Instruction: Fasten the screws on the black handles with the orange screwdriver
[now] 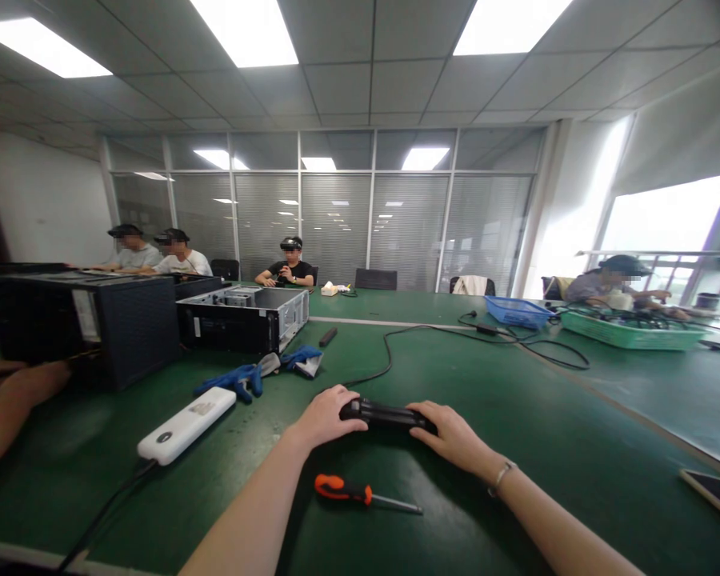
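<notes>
Both hands on a black bar [387,414], a bit below centre, towards 6 o'clock.

So the left hand [327,418] has its fingers [343,394] curled round the bar's left end, and the right hand [450,436] is bent the same way over the other end, no gap on either. Can't tell if the bar's touching the desk [540,472]. From the bar: orange-and-black screwdriver [367,494] lying near at 6 o'clock, white power strip [186,426] at 9, blue gloves [240,381] at 10, green basket [633,336] well off at 2.
</notes>
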Motion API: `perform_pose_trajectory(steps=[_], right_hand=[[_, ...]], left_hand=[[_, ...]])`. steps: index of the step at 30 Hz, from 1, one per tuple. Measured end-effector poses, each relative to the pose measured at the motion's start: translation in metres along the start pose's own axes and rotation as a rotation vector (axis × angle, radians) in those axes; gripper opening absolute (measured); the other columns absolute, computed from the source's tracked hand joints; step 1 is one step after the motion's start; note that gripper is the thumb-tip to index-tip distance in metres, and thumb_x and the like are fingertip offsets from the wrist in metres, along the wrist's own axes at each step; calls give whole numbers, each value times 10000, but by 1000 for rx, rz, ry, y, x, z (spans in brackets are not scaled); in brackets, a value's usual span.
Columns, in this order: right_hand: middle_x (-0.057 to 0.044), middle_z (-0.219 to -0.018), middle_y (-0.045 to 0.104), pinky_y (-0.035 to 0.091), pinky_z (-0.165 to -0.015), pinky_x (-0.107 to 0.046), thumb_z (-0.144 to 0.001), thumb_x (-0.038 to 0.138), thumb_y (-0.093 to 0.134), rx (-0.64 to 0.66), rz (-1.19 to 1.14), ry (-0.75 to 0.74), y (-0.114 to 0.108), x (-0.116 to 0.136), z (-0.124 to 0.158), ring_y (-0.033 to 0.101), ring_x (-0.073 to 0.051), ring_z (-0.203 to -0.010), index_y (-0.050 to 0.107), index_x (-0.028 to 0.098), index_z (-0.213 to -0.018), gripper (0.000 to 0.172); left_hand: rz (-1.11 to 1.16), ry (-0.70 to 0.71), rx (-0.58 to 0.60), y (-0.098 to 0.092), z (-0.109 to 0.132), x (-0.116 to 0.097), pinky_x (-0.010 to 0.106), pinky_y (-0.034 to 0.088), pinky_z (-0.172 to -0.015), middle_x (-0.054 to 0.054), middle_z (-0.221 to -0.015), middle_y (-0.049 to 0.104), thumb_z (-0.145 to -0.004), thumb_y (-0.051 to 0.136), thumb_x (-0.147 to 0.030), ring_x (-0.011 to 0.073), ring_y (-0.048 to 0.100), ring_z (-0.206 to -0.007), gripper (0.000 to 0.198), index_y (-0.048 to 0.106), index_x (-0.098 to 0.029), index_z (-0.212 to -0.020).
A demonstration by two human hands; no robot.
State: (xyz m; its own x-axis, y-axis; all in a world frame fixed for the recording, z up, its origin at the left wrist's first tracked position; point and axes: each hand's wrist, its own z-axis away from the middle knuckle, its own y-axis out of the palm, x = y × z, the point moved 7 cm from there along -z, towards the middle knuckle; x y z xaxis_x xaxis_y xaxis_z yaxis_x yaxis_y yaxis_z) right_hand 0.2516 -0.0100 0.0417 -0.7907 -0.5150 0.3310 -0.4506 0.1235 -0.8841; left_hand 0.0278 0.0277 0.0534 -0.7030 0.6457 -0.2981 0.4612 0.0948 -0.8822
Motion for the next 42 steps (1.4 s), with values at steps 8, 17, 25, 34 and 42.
perform_pose_trajectory(steps=[8, 17, 25, 34, 42], right_hand=[[-67, -1078, 661, 438, -883, -347, -844, 394, 540, -14, -49, 5, -6, -11, 5, 603, -224, -965, 608, 224, -1153, 360], [-68, -1076, 664, 441, -879, -353, -836, 397, 547, -29, -38, 21, -4, -12, 5, 607, -226, -968, 607, 224, -1147, 361], [-68, -1093, 652, 452, -876, -363, -820, 406, 559, -5, -105, 53, -5, -16, 5, 598, -232, -973, 612, 224, -1135, 368], [-55, -1066, 660, 457, -861, -354, -794, 395, 589, -42, -100, 49, -5, -16, 6, 605, -227, -957, 619, 237, -1119, 362], [-43, -1074, 664, 466, -843, -333, -826, 426, 562, -57, -74, 53, -4, -20, 6, 611, -215, -957, 613, 252, -1139, 362]], left_hand=[[-1, 32, 29, 4, 2, -17, 299, 468, -800, 72, -1021, 603, -706, 628, -656, 233, 600, -900, 600, 645, -211, -1110], [67, 31, 85, 6, -1, -20, 323, 456, -827, 73, -1040, 673, -759, 619, -590, 250, 618, -930, 546, 634, -212, -1153], [234, 24, 116, 3, 0, -6, 294, 447, -873, 69, -1130, 670, -706, 721, -439, 234, 620, -1009, 565, 614, -201, -1207], [263, -26, 102, 2, -2, -3, 307, 465, -861, 60, -1076, 701, -618, 788, -363, 238, 646, -959, 587, 650, -209, -1168], [240, -45, 42, 0, -3, -3, 332, 457, -898, 63, -1085, 702, -629, 773, -363, 248, 641, -988, 540, 670, -207, -1135]])
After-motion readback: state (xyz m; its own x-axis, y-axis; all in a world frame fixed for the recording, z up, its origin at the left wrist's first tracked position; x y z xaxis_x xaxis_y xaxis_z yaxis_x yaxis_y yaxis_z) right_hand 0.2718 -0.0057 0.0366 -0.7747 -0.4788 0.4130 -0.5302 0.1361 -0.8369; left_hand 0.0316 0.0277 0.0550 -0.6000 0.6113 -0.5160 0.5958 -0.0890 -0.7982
